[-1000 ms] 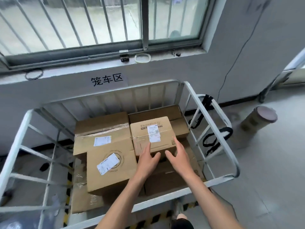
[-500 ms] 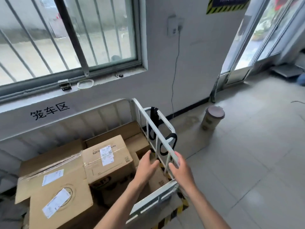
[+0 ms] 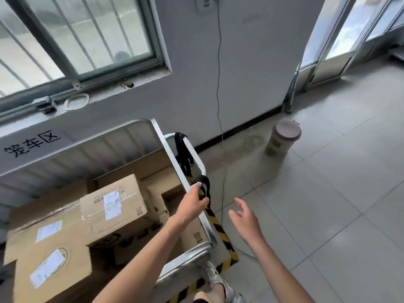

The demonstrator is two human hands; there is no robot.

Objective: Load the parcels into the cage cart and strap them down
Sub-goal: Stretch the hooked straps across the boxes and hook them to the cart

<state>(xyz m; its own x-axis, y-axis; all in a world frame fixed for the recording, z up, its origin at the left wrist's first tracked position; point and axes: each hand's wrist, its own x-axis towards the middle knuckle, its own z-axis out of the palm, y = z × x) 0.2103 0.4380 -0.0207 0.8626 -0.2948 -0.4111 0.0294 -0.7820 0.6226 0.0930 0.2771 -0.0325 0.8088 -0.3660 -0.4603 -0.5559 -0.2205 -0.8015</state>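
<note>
Left hand (image 3: 192, 201) stretched out to the cage cart's (image 3: 168, 147) right rail, fingers curled round the near black strap (image 3: 205, 186) looped there. Right hand (image 3: 244, 217) hovering just right of it over the floor, fingers spread, holding nothing. Parcels (image 3: 113, 202) stacked inside the cart, left of the rail.

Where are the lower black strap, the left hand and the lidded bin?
lower black strap (image 3: 205, 184): head view, loop on the rail.
left hand (image 3: 192, 203): head view, knuckles.
lidded bin (image 3: 284, 137): head view, lid edge.
</note>
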